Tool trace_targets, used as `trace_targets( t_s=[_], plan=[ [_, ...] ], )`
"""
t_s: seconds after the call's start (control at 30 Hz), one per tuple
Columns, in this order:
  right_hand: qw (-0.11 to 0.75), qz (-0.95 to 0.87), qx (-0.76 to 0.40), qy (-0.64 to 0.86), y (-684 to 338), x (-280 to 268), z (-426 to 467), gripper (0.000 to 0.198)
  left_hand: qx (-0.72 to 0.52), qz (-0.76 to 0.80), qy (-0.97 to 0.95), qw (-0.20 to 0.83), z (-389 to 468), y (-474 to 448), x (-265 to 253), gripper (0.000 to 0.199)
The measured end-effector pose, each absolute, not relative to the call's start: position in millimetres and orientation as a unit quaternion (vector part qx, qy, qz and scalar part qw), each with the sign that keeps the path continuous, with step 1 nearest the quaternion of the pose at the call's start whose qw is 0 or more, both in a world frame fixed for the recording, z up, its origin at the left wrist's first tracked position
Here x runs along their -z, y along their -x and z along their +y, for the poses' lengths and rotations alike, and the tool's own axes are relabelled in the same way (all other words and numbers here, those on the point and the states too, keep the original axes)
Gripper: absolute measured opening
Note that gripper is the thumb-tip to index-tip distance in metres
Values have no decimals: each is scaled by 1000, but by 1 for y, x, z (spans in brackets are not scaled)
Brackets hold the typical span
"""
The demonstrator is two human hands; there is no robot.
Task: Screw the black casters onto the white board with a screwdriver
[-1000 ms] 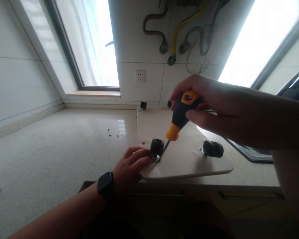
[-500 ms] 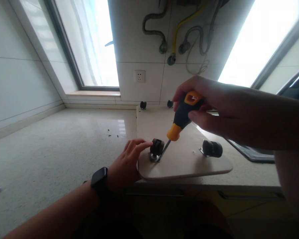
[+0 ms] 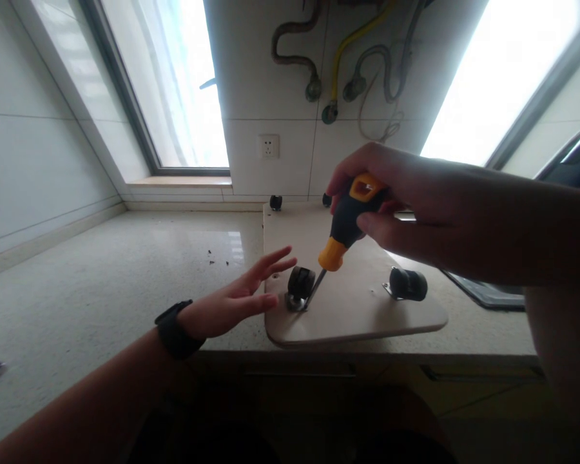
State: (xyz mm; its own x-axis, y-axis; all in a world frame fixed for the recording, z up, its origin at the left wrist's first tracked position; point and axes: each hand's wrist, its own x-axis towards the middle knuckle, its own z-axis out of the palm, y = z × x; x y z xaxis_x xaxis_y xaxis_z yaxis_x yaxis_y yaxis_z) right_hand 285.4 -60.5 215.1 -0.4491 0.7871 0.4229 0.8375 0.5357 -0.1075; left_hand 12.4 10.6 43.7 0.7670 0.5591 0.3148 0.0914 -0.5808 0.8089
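My right hand (image 3: pixel 386 200) is wrapped round a screwdriver (image 3: pixel 344 222) with a yellow and black handle. Its shaft slants down to the metal plate of the near-left caster (image 3: pixel 301 283), where the tip meets the plate's right side. My left hand (image 3: pixel 244 293), a watch on its wrist, is open with fingers spread, just left of that caster and over the edge of the pale board (image 3: pixel 348 316). Another black caster (image 3: pixel 406 284) stands at the board's near right. At the far end are a third caster (image 3: pixel 276 203) and part of one more.
The board lies on a speckled countertop (image 3: pixel 125 290) with its near end at the front edge. Small dark screws or bits (image 3: pixel 211 261) lie to the left. A dark-rimmed sink or hob (image 3: pixel 488 293) is at the right. Behind are a wall socket (image 3: pixel 269 146) and pipes.
My left hand has let go of the caster and board edge and opened, fingers now spread toward the far side. The screwdriver stays at the caster plate, its handle nearly unmoved.
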Motion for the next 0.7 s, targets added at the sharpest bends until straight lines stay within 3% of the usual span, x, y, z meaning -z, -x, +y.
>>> trace_targets(
  t_s=[0.07, 0.23, 0.47, 0.57, 0.7],
  plan=[
    [201, -860, 41, 468, -285, -217, -62, 33, -314, 218, -837, 391, 11, -21, -42, 55],
    [191, -852, 30, 486, -283, -218, -64, 34, -346, 249, -822, 378, 8, -32, -37, 46],
    [198, -870, 24, 450, -292, -215, -61, 32, -367, 272, -818, 349, 8, -27, -36, 58],
    [203, -866, 35, 457, -294, -215, -61, 34, -353, 289, -837, 301, 7, -26, -30, 72],
    [210, -870, 47, 445, -297, -215, -60, 35, -392, 357, -817, 227, 3, -30, -5, 77]
  ],
)
